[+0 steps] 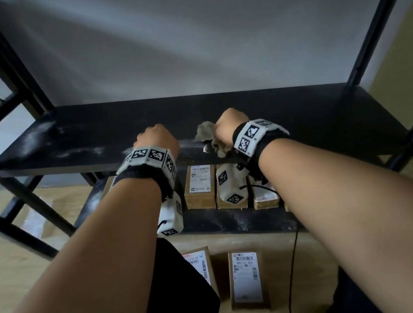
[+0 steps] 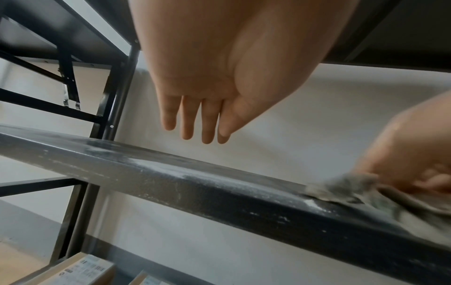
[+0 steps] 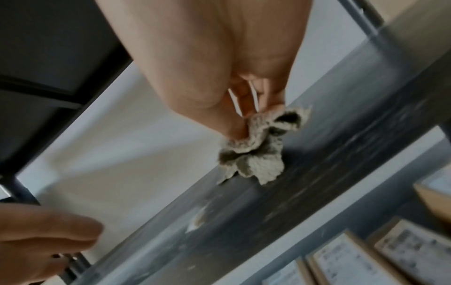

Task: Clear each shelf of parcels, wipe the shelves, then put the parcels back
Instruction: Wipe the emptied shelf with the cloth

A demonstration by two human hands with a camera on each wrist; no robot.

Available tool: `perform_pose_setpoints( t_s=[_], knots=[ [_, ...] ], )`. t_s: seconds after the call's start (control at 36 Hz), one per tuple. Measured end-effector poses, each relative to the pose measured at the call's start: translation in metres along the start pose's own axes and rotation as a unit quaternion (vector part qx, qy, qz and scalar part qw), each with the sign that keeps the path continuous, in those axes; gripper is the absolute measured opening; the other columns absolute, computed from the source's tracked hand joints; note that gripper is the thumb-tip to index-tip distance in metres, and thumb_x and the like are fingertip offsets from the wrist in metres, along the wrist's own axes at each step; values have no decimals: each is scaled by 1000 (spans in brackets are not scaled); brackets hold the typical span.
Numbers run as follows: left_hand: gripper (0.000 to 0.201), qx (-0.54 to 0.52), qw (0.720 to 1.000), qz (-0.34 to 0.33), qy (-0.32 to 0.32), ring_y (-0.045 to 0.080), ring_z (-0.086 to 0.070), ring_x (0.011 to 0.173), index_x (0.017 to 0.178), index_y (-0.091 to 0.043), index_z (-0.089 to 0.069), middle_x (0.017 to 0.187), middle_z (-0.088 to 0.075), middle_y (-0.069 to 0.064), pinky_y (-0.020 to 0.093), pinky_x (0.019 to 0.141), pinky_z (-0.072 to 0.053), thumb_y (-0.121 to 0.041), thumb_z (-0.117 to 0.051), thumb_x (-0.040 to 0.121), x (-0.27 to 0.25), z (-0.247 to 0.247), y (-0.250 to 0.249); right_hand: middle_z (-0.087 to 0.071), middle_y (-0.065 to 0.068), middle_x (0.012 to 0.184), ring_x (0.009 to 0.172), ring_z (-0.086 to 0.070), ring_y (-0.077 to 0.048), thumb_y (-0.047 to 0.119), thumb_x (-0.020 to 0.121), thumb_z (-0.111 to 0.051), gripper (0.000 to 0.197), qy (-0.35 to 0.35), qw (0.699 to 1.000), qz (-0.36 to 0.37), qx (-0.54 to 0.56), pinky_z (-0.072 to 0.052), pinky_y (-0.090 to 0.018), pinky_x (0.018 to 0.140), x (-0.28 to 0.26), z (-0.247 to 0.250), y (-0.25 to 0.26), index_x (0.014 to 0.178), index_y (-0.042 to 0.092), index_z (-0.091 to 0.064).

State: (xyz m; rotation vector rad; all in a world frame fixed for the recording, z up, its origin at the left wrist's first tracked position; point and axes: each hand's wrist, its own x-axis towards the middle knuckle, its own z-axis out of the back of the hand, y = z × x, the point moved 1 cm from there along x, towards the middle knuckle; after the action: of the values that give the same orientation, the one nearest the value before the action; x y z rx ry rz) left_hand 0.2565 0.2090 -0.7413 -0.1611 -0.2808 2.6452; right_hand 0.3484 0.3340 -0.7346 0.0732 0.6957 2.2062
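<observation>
shelf point(image 1: 260, 108) dusty, bare | right hand point(image 1: 230, 124) grips one rag point(image 1: 206, 135) on it | left hand point(image 2: 207, 92) beside, fingers straight | below: three boxes point(image 1: 200, 187) (two more on floor point(image 1: 245, 279))

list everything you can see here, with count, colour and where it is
shelf: one, black, dusty with white streaks, cleared of parcels, at hand height
lower shelf: one, black, below it
parcels on lower shelf: at least three, brown cardboard with white labels, side by side
parcels on floor: two, brown with white labels, in front of the rack
rag: one, grey, crumpled at the cleared shelf's front edge
cable: one, black, hanging from the right wrist
wrist bands: two, black with white marker tags
left hand: fingers straight, above the shelf, holding nothing
right hand: grips the rag
</observation>
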Motion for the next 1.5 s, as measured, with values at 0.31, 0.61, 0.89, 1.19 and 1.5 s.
perform_pose_setpoints(
  t_s=[0.31, 0.61, 0.89, 1.19, 1.5],
  knots=[
    [32, -7, 1000, 19, 11, 34, -56, 107, 122, -3, -54, 119, -58, 18, 43, 89, -49, -6, -45, 91, -4, -5, -3, -65, -11, 107, 98, -64, -33, 33, 86, -66, 34, 5, 998, -43, -39, -52, -46, 90, -14, 9, -19, 107, 5, -61],
    [36, -1, 1000, 26, 5, 35, -52, 113, 125, -5, -52, 124, -54, 17, 44, 94, -47, -8, -46, 89, 16, -1, 24, -66, -11, 107, 96, -65, -27, 16, 95, -57, 21, 26, 999, 11, -34, -51, -33, 82, 7, -28, 33, 109, 1, -62],
    [46, 5, 999, 54, -5, 33, -51, 116, 135, -9, -48, 130, -52, 15, 45, 97, -46, -5, -47, 89, 38, 12, 52, -64, -12, 116, 105, -63, -27, 23, 98, -53, 33, 46, 997, 37, -45, -47, -30, 83, 34, -54, 73, 119, -2, -59],
    [48, -5, 999, 42, -19, 32, -49, 118, 136, -10, -46, 132, -50, 14, 44, 97, -45, -3, -46, 88, 39, 12, 52, -64, -14, 117, 103, -62, -30, 27, 96, -54, 34, -3, 998, -27, -53, -43, -32, 78, 74, -24, 40, 116, 0, -60],
    [44, -6, 999, 32, -16, 31, -51, 115, 133, -9, -49, 128, -53, 14, 44, 96, -46, -5, -46, 89, 54, 12, 47, -55, -13, 131, 120, -53, -30, 23, 97, -49, 39, 44, 988, 65, -135, -43, -37, 96, 91, -41, 54, 131, 5, -54]
  ],
)
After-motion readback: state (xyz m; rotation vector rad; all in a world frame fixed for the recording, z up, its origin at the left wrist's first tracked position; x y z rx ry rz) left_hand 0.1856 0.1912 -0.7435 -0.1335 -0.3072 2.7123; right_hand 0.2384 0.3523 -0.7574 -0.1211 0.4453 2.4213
